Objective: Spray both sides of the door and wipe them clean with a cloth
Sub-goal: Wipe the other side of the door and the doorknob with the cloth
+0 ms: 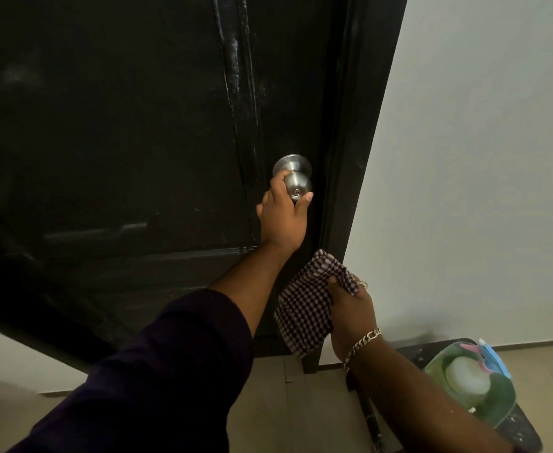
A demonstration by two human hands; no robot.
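Observation:
A black panelled door (131, 132) fills the upper left, with wet streaks on its raised moulding. Its steel round knob (296, 181) sits near the door's right edge. My left hand (281, 220) grips that knob, fingers and thumb curled round it. Lower right of it, my right hand (350, 315) holds a checked dark-and-white cloth (308, 305) bunched in the fingers, close to the black door frame (360, 132). A green spray bottle (471, 384) with a pink and blue trigger stands at the lower right, untouched.
A white wall (481, 158) runs along the right of the frame. The spray bottle stands on a dark, paint-speckled stool (520, 429) beside the wall. Beige floor tiles (268, 413) lie below the door.

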